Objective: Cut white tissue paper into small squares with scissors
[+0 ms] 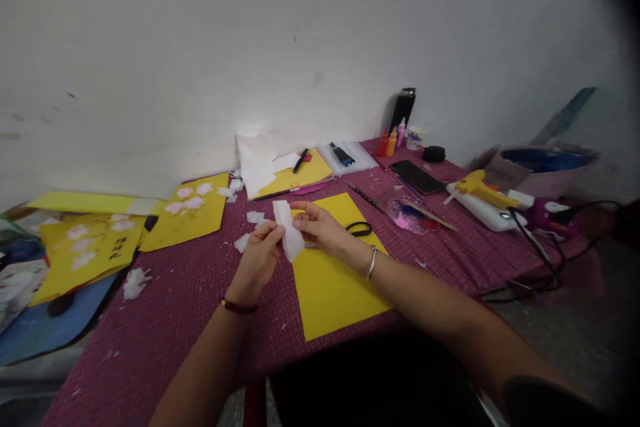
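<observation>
A narrow strip of thin white paper (pixel 290 235) is held upright between my two hands. My left hand (pixel 261 250) pinches its left edge between thumb and fingers. On the other side, my right hand (pixel 320 228) has its fingertips closed on the right edge. Below them lies a yellow paper sheet (pixel 340 293), partly covered by my right forearm. Scissors with black handles (pixel 360 229) rest on that sheet, their blades mostly hidden by my right hand. Torn white paper pieces (pixel 243 242) lie on the cloth just left of my left hand.
Yellow sheets with pink-white blossoms (pixel 193 203) lie at left. Behind my hands are white paper (pixel 257 170) and a pen (pixel 301 161). To the right are a phone (pixel 418 177), paint bottles (pixel 391 143), a black flask (pixel 403 110), and a yellow glue gun (pixel 483 188) with trailing cables.
</observation>
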